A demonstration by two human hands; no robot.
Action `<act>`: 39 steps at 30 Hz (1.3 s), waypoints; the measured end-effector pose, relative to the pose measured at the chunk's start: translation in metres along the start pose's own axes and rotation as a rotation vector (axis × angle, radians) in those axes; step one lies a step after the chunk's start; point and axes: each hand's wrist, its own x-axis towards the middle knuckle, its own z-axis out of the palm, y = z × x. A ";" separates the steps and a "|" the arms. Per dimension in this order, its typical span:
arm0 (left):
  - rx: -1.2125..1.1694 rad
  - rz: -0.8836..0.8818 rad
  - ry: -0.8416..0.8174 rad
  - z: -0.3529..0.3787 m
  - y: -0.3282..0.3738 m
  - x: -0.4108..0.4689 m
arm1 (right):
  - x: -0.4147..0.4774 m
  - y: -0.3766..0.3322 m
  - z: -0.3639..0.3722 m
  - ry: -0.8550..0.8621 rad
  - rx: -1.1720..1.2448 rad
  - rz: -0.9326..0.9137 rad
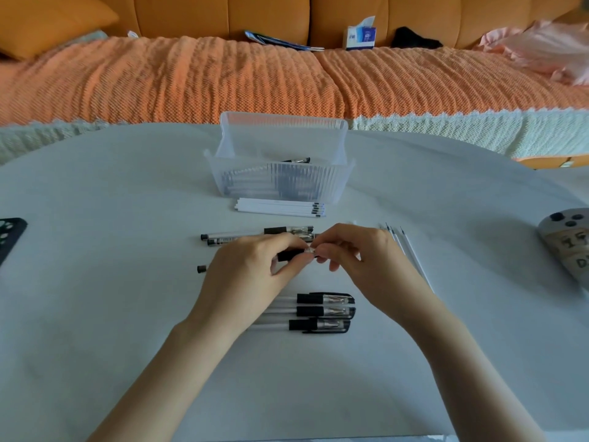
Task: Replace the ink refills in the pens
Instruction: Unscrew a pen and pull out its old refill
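So the whole setup is on a pale grey-white table (127, 330) pushed up against an orange sofa (271, 14). The seat has a ribbed orange throw (191, 78) with a white lacy edge. On the sofa there's an orange cushion (47, 20) far left, a blue-and-white tissue box (361, 35), something dark next to it that I can't make out, and a pink cloth (541, 46) bunched up on the right.

Mid-table near the far edge sits a clear ribbed plastic bin (283, 135). It's got pens lying in the bottom, blurry through the front wall, so I can't count them. Just in front of the bin is a neat bundle of white refills (280, 208).

The pen being worked on (291, 254) is up off the table between both hands, lying roughly crosswise. The left hand (251, 269) has its fingers curled round the black grip part, and the barrel's black end pokes out on the left. The right hand (360, 253) is pinching the clear tip end with thumb and fingertips.

Just behind the hands lie two more pens (248, 234), and closer to the person are three capped pens (322, 312) side by side. Right of the right hand is a row of thin loose refills (408, 250). There's a black thing (9, 237) at the left edge and a grey object (567, 247) at the right edge
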 end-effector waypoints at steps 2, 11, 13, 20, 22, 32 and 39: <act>0.014 -0.015 0.034 -0.002 0.001 0.000 | 0.000 -0.001 -0.002 0.007 0.017 0.002; 0.020 -0.124 -0.088 -0.008 -0.010 0.000 | 0.000 0.008 -0.003 0.066 -0.175 0.057; 0.013 -0.141 -0.099 -0.010 -0.013 0.000 | -0.001 0.010 -0.003 0.039 -0.236 0.061; -0.087 -0.088 -0.104 -0.009 -0.014 0.000 | -0.001 0.009 0.003 -0.017 -0.232 0.020; -0.082 -0.035 -0.108 -0.008 -0.014 0.000 | 0.001 0.006 0.002 0.034 -0.160 0.014; -0.146 0.042 -0.083 -0.012 -0.011 0.005 | 0.002 0.001 0.004 0.079 -0.111 -0.055; -0.171 0.010 -0.090 -0.012 -0.011 0.005 | 0.001 -0.001 0.003 0.106 -0.066 -0.062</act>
